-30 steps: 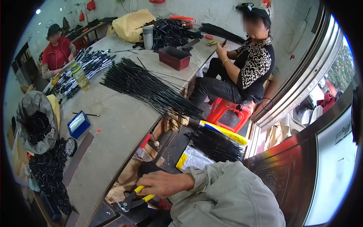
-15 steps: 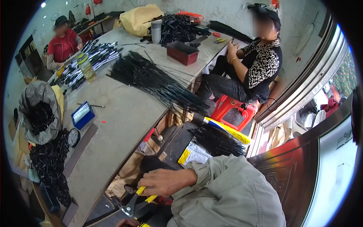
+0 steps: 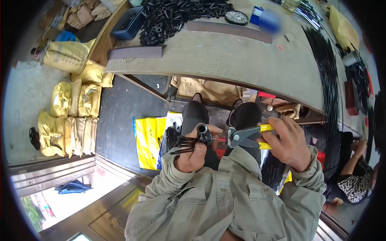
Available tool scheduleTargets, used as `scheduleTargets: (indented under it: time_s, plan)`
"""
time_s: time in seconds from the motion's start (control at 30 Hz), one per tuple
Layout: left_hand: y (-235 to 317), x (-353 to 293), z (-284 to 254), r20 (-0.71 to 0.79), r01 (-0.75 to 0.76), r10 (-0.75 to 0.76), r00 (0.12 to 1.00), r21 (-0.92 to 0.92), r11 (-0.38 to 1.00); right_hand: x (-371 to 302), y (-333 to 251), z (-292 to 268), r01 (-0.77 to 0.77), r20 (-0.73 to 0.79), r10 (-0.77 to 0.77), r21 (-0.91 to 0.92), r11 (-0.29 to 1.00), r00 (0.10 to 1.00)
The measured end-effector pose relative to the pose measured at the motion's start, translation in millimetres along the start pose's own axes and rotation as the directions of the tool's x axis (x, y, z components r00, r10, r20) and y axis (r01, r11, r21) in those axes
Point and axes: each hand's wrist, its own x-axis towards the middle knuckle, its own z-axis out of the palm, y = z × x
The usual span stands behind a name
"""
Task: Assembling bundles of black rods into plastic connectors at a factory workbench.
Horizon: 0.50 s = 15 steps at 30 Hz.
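1. Black rods (image 3: pixel 184 143) are held in a thin bunch in front of the grey-green jacket (image 3: pixel 201 217), their ends fanned toward the left; a hollow black cylinder (image 3: pixel 203 130) is held with them, its open end turned up toward the view.
2. Both are clasped by the left hand (image 3: pixel 195 158), thumb and fingers closed on them; whether rods and cylinder are joined cannot be told.
3. Pincers (image 3: pixel 237 137) with yellow handles are gripped by the right hand (image 3: pixel 286 141), its fingers wrapped around the handles, which are held apart. The metal head is pointed at the left hand, just beside its fingertips; whether the jaws are apart, together or touching anything cannot be told.
4. As judged from the pose, the rods and cylinder are being steadied while the tool is held ready beside them.
5. For a next move, a firm left grip seems to be called for, with the pincer head lined up on the chosen piece and the fingertips kept clear of the jaws.
6. Below, a yellow-and-white bag (image 3: pixel 146 140) is seen lying on the dark floor (image 3: pixel 124 108).
7. Beyond, small black parts (image 3: pixel 177 18) are heaped on the worktable (image 3: pixel 241 60), beside a blue bin (image 3: pixel 128 24); long black rods (image 3: pixel 325 76) are laid toward its right.
8. At far right, a co-worker's patterned sleeve (image 3: pixel 356 187) is glimpsed.
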Motion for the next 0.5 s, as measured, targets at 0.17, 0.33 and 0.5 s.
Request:
scheduleTargets:
  time_s: [0.17, 0.33, 0.5]
  plan:
    - [6.7, -2.3, -3.5, 0.007, 0.025, -0.024, 1.0, -0.093, 0.995, 2.9, -5.5, 0.5, 0.021, 0.061, -0.019, -0.028, 0.999, 0.998]
    - [10.2, 1.9, -2.3, 0.008, -0.007, 0.007, 1.0, -0.022, 1.0, 15.3, -10.5, 7.1, 0.063, 0.132, -0.064, 0.004, 0.998, 0.989]
    - [10.5, 2.4, -7.4, 0.076, 0.043, -0.033, 0.997, -0.125, 0.991, 24.9, -15.0, 5.9, -0.005, 0.033, 0.01, -0.168, 0.986, 0.999]
